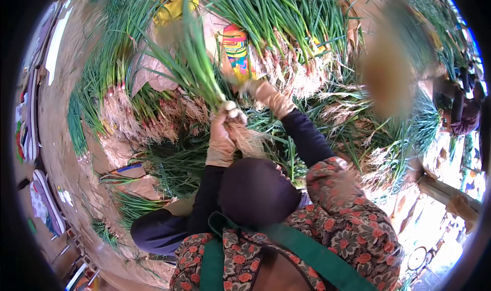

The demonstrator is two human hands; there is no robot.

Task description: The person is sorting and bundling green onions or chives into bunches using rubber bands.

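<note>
We saw one spring onion bunch nearer us than multicoloured printed sheet, at least two white bulbs showing; left hand, fingers wrapped round it. Right hand between sheet and us, fingers blurred; we could not tell grip. Two heaps, left heap and right heap, flanked sheet. Brown blur blocked view farther right of sheet.

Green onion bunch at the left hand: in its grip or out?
In. The left hand is closed around the green onion bunch near its white bulbs, with roots showing beside the wrist.
</note>
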